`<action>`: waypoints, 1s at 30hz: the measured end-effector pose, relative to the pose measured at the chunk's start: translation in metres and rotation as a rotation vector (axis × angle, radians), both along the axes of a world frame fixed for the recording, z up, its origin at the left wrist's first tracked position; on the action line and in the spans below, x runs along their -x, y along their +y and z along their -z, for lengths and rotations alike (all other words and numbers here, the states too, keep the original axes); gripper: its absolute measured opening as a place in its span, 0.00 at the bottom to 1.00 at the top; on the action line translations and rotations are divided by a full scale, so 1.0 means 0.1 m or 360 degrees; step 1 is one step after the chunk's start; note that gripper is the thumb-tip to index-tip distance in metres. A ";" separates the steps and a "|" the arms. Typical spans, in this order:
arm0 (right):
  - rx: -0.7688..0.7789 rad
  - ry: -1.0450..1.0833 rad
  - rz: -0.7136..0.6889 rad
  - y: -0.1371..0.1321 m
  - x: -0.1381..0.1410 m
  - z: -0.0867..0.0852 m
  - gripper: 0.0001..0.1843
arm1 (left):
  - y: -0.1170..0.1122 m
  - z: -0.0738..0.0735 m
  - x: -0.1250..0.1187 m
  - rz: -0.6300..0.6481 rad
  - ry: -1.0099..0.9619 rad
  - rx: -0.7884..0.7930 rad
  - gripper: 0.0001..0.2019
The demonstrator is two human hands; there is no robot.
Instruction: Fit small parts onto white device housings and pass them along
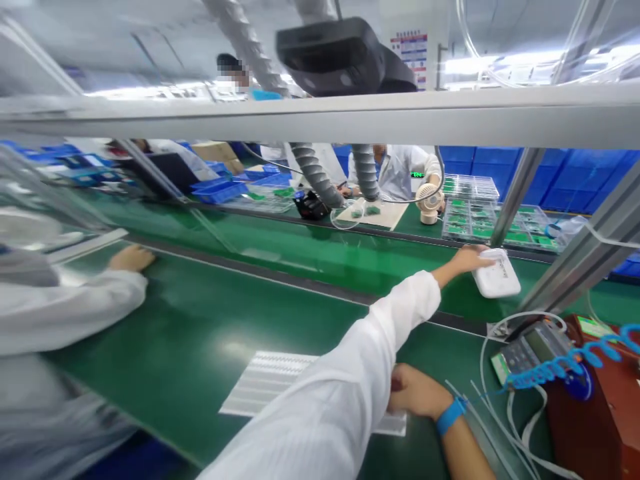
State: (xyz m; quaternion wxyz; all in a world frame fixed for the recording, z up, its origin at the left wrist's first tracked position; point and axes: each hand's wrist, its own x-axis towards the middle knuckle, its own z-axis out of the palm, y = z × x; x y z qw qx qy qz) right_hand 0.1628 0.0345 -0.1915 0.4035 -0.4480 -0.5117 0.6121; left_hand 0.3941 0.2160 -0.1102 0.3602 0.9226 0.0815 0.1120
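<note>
white tray (pixel 506 283) is pinched by the outstretched left hand (pixel 467 259); the right hand (pixel 421 392) curls, grip too hidden to tell.

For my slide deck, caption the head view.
Left hand holds out a white tray; right hand, blue wristband on, is near a white sheet.

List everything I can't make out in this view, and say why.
All in the head view:
- Right hand: fingertips hidden behind the left sleeve, so its grip is unclear.
- White sheet: partly covered by that same sleeve.
- White tray: dark specks inside, too small to identify.
- Wall poster: lettering too small and blurred to read.
- Neighbour's arm: blurred, cut off by the left edge.
</note>
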 end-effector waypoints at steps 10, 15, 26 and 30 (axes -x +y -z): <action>-0.0116 0.0081 -0.0324 -0.27 -0.01 -0.24 0.21 | 0.36 0.01 2.96 -0.0450 0.0084 0.0030 0.31; -0.0352 0.0104 0.0139 -0.43 -0.31 -0.31 0.22 | -0.03 0.30 3.67 -0.0463 0.0018 0.0222 0.30; -0.0328 -0.0492 0.1249 -0.35 -0.40 -0.45 0.18 | -0.48 0.56 3.77 -0.0272 -0.0042 0.0091 0.24; -0.0324 -0.0592 0.1290 -0.37 -0.29 -0.45 0.12 | -0.53 0.58 3.77 -0.0257 -0.0117 0.0151 0.23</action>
